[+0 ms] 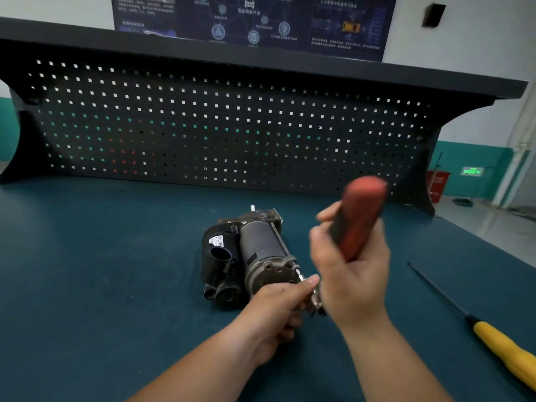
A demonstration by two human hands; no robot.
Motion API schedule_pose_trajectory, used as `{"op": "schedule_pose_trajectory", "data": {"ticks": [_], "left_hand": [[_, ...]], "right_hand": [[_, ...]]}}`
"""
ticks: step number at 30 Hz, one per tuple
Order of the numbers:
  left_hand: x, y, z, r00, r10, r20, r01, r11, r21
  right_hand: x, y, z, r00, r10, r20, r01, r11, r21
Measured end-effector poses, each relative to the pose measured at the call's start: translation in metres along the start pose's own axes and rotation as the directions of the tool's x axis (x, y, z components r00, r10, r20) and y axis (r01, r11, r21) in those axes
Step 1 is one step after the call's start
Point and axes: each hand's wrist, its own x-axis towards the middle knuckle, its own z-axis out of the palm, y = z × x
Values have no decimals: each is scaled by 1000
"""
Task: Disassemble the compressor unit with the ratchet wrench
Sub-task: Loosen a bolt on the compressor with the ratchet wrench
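At the bench [87, 271], my right hand [351, 274] grips the wrench [361, 219], fingers curled round its red handle, which points up and away from me and shows blurred. My left hand [278, 309] pinches the wrench's metal drive end between thumb and fingers, right at a bolt on the near end of the compressor [249, 256]. The compressor lies on its side near the middle of the blue-green bench top, its dark cylinder running away from me, a black housing against its left side. A screwdriver [504, 346] with a yellow handle lies well apart to my right. A black pegboard [232, 126] stands behind the bench.
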Motion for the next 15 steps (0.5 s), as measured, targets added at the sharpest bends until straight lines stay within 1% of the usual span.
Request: {"op": "schedule_pose_trajectory", "data": {"ticks": [1,2,3,4,5,6,7,8,9,10,11,12,13,14,15], "left_hand": [[-1,1,1,1000,21,0,-21,999,24],[-1,1,1,999,40,-4,-40,999,33],[-1,2,1,998,57,-9,-57,998,22],[-1,2,1,998,70,-9,-70,998,2],[-2,3,2,997,81,-4,-81,996,-27],[-2,4,3,996,87,4,-86,994,-67],[-3,5,4,996,88,12,-86,989,-119],[-4,6,5,996,82,20,-77,982,-175],[-4,6,5,997,77,25,-69,973,-220],[-3,6,5,997,69,27,-60,969,-239],[-2,6,5,998,57,27,-49,970,-238],[-1,5,4,999,46,28,-39,975,-218],[-1,5,2,999,43,29,-37,982,-183],[-2,4,1,998,49,26,-46,990,-131],[-2,3,0,998,64,19,-63,996,-64]], "right_hand": [[-5,-1,4,997,-37,73,42,997,-65],[-6,-2,7,995,-49,89,57,994,-91],[-3,-4,7,999,-27,37,29,998,-60],[2,-3,5,996,38,-81,-36,999,26],[8,-1,-1,964,140,-225,-111,984,136],[15,2,-9,890,279,-359,-184,943,278],[22,7,-19,772,439,-459,-242,871,427],[27,11,-28,640,582,-502,-277,784,556],[29,14,-35,531,680,-505,-289,706,647],[29,17,-38,472,729,-495,-294,660,691],[29,18,-39,470,732,-492,-299,657,692],[28,18,-36,521,695,-496,-296,692,659],[27,16,-32,611,621,-492,-275,749,603],[26,11,-25,722,517,-459,-243,811,532],[24,6,-18,831,398,-390,-206,870,448]]}}
